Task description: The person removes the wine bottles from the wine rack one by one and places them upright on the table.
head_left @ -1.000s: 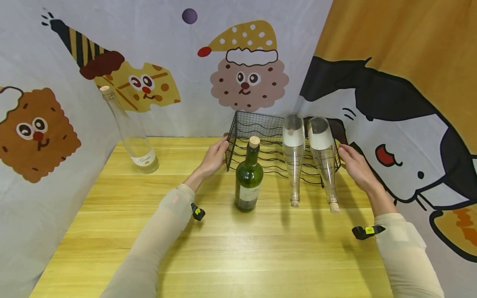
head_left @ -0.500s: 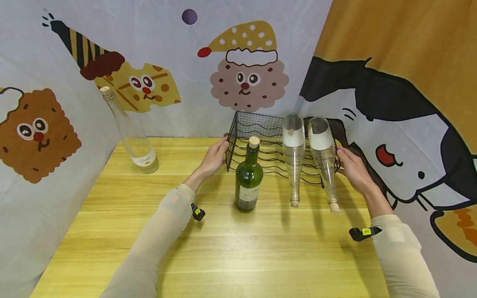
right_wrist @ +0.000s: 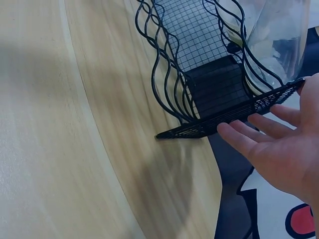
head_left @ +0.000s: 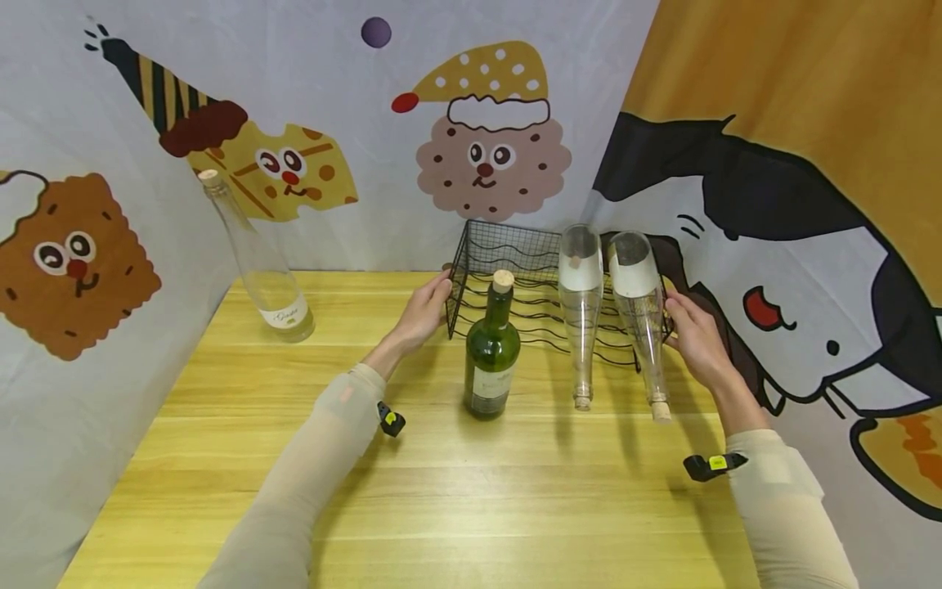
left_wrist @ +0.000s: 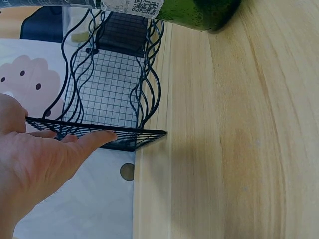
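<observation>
A black wire wine rack (head_left: 515,245) with wavy rails stands at the back of the table. My left hand (head_left: 424,311) touches its left side panel, fingers lying straight along the outer mesh in the left wrist view. At the opposite end, my right hand (head_left: 699,335) rests its extended fingers (right_wrist: 239,139) against the right panel, thumb by the top edge. Two clear corked bottles, one left (head_left: 581,327) and one right (head_left: 639,315), lie in the rack with necks toward me. Upright before the rack is a green corked wine bottle (head_left: 491,356).
A tall clear corked bottle (head_left: 266,278) stands at the table's back left. Behind the wooden table (head_left: 530,499) hangs a cartoon-printed cloth (head_left: 353,98), close to the rack's back and right side.
My right hand and forearm have shifted a little to the left, closer against the rack's side. My left hand, the rack and the bottles stay in place.
</observation>
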`<state>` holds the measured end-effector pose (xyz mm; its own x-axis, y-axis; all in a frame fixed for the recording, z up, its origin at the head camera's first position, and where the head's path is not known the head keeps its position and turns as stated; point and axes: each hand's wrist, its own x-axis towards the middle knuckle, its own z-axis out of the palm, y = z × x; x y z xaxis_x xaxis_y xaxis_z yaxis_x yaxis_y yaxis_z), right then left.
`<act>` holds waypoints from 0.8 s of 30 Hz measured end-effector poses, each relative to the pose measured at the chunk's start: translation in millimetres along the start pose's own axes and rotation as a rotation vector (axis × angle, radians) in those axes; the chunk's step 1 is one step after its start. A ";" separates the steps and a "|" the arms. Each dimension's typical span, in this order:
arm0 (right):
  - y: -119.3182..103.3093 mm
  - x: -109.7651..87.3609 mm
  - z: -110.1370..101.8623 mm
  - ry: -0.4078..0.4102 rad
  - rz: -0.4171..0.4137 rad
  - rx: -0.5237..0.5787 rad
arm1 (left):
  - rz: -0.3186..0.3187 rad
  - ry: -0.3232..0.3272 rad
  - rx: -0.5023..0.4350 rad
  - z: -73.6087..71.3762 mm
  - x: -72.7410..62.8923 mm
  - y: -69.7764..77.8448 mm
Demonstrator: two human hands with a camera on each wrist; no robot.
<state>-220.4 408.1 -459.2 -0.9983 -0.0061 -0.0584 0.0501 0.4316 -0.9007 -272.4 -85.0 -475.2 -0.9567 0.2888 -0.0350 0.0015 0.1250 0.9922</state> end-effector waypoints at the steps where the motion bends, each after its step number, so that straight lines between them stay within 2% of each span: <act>1: 0.1 -0.1 0.3 0.001 -0.003 0.001 | -0.001 0.000 -0.001 0.0 0.2 -0.2; 13: 1.5 -0.9 3.3 0.018 -0.003 0.010 | -0.005 0.006 -0.002 0.7 -0.6 0.4; 24: 4.2 -0.5 7.5 0.067 -0.011 -0.009 | -0.004 0.032 -0.025 -1.1 -0.3 0.5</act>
<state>-219.5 403.1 -466.2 -0.9986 0.0499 -0.0193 0.0393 0.4397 -0.8973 -272.4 -86.0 -474.6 -0.9655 0.2580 -0.0356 -0.0093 0.1022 0.9947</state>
